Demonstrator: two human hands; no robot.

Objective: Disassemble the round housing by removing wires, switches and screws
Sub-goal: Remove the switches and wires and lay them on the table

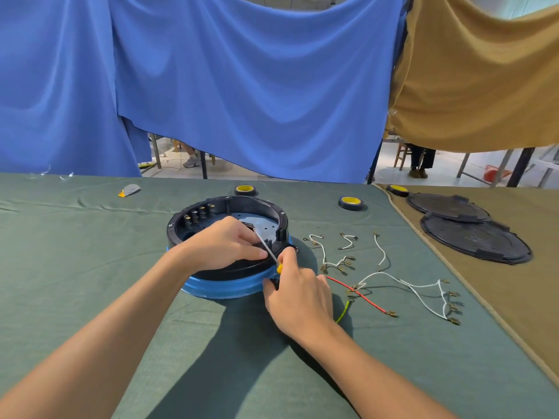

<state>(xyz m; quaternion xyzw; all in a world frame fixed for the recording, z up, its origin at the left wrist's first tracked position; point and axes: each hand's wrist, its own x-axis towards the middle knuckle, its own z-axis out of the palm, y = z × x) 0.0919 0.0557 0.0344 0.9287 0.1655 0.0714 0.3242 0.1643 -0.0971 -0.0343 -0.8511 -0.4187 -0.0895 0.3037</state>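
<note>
Housing [174, 234] mid-frame: right hand [296, 294] grips screwdriver [266, 246], left hand [223, 246] curls over the rim, so a slipped tip could jab it

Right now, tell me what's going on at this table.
A person is working on the round housing, which sits on the green cloth. The right hand grips a yellow-handled screwdriver whose tip reaches inside the housing. The left hand curls over the near rim beside the shaft. Several loose wires lie on the cloth to the right, and switches are still seated in the far-left wall.
</note>
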